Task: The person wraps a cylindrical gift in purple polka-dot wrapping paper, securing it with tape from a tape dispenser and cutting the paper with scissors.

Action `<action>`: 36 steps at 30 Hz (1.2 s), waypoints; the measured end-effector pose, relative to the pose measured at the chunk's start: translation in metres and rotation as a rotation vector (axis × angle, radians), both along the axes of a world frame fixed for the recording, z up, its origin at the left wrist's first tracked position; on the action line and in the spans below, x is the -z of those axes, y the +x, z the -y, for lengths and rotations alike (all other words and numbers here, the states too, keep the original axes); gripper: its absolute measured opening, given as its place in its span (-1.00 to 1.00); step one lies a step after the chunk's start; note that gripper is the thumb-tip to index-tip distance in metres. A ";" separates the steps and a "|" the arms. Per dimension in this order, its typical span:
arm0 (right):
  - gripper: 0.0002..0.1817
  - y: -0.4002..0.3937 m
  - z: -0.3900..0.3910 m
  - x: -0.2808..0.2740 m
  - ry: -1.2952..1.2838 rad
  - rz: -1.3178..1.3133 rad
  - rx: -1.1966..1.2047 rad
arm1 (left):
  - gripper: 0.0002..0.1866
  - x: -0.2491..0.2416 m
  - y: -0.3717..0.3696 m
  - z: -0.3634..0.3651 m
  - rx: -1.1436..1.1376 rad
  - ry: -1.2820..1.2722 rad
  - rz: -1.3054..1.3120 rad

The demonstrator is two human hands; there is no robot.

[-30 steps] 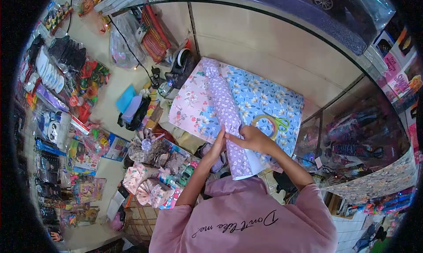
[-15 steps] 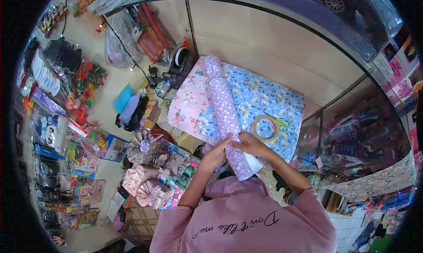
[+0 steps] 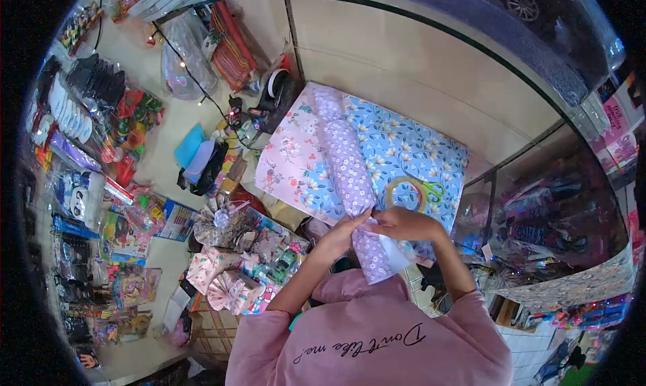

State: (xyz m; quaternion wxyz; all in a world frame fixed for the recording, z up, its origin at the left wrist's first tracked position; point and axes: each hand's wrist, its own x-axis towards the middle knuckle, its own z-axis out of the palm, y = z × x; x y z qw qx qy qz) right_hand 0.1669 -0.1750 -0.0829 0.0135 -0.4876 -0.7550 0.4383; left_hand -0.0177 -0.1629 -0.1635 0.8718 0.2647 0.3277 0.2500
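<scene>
Head view: a long cylinder wrapped in purple paper with small white flowers (image 3: 350, 177) lies on sheets of floral wrapping paper, a blue one with white blossoms (image 3: 404, 150) and a pink one (image 3: 286, 161), spread over the glass counter (image 3: 404, 70). The left hand (image 3: 342, 233) and the right hand (image 3: 404, 223) meet at the parcel's near part, fingers pinched on the purple paper, gathering it into a narrow neck just beyond the fingertips; on the near side of the fingers the loose paper flares out toward the pink sweatshirt (image 3: 370, 339), white underside showing.

Judged from how it lies, the body of the parcel is already rolled and covered. The far end (image 3: 325, 98) looks gathered and closed, though I cannot tell whether it is tied or taped. The near end is gathered but held only by the fingers, with no ribbon or tape visible on it, so fastening that end seems to be what is left.

The cylinder's long axis runs from the pinching fingers away across the counter, leaning to the person's left; the closed end points toward the black tape dispenser (image 3: 274, 90), the open flared end toward the person's chest.

Just beyond the right fingers, a yellow-green ring of tape or ribbon (image 3: 404, 192) and green-handled scissors (image 3: 434, 191) rest on the blue sheet. Well to the left of the left fingers are wrapped gifts with bows (image 3: 232, 251).
</scene>
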 end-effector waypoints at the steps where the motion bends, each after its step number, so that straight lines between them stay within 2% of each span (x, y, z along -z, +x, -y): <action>1: -0.58 0.009 0.001 -0.007 0.050 -0.099 0.016 | -0.60 0.000 0.001 -0.001 0.011 0.015 -0.025; 3: -0.62 0.026 0.003 -0.017 0.149 -0.298 0.053 | -0.58 -0.006 -0.002 0.000 0.005 0.070 -0.048; 4: -0.77 0.027 0.001 -0.029 0.174 -0.065 0.123 | -0.59 -0.008 -0.005 0.002 0.013 0.089 -0.070; 7: -0.82 0.008 -0.003 -0.034 0.659 -0.086 0.149 | -0.63 -0.007 -0.015 0.002 0.026 0.146 -0.152; 8: -0.61 0.003 -0.002 -0.027 0.679 -0.093 0.110 | -0.64 -0.009 -0.020 -0.001 0.054 0.161 -0.151; 11: -0.43 -0.021 -0.006 -0.024 0.853 -0.031 -0.079 | -0.70 -0.010 -0.031 -0.009 0.111 0.218 -0.177; 12: -0.30 -0.024 -0.006 -0.015 0.799 0.020 -0.166 | -0.70 -0.012 -0.036 -0.013 0.142 0.257 -0.189; 14: -0.36 -0.035 -0.010 0.002 0.871 0.039 -0.257 | -0.72 -0.033 -0.042 -0.015 0.139 0.350 -0.296; 17: -0.41 -0.047 -0.016 0.015 1.030 0.153 -0.377 | -0.74 -0.034 -0.052 -0.027 0.261 0.513 -0.305; 18: -0.42 -0.051 -0.019 0.022 1.090 0.176 -0.380 | -0.73 -0.031 -0.053 -0.036 0.352 0.509 -0.304; 21: -0.39 -0.060 -0.027 0.037 1.160 0.233 -0.385 | -0.70 -0.030 -0.064 -0.046 0.417 0.384 -0.345; 25: -0.35 -0.074 -0.038 0.058 1.296 0.286 -0.345 | -0.59 -0.026 -0.075 -0.055 0.356 0.694 -0.386; 27: -0.39 -0.079 -0.041 0.059 1.246 0.274 -0.342 | -0.48 -0.012 -0.082 -0.058 0.290 0.827 -0.465; 30: -0.46 -0.085 -0.043 0.049 1.246 0.394 -0.428 | -0.46 -0.077 -0.086 -0.059 0.709 0.932 -1.083; 31: -0.49 -0.088 -0.044 0.048 1.257 0.456 -0.471 | -0.48 -0.080 -0.090 -0.053 0.596 1.078 -1.158; 33: -0.54 -0.094 -0.048 0.048 1.204 0.408 -0.460 | -0.49 -0.079 -0.098 -0.031 0.349 1.360 -1.298; 34: -0.57 -0.097 -0.050 0.048 1.177 0.384 -0.454 | -0.40 -0.081 -0.094 -0.021 0.396 1.426 -1.456; 36: -0.68 -0.101 -0.059 0.048 1.322 0.397 -0.447 | -0.25 -0.077 -0.089 -0.004 0.344 1.574 -1.602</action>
